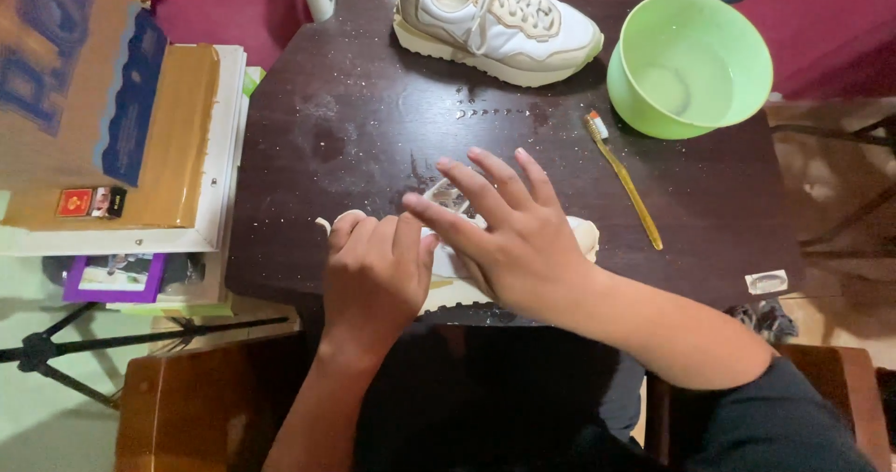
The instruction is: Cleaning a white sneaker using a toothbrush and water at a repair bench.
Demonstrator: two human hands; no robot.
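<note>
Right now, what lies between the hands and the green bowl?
A yellow toothbrush lies on the dark table between the right hand and the bowl, in the head view.

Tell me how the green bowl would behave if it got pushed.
The green bowl looks like thin plastic, so probably light. It seems to hold some liquid, which may slosh. Its wide, round base suggests it would slide on the dark table rather than tip.
</note>
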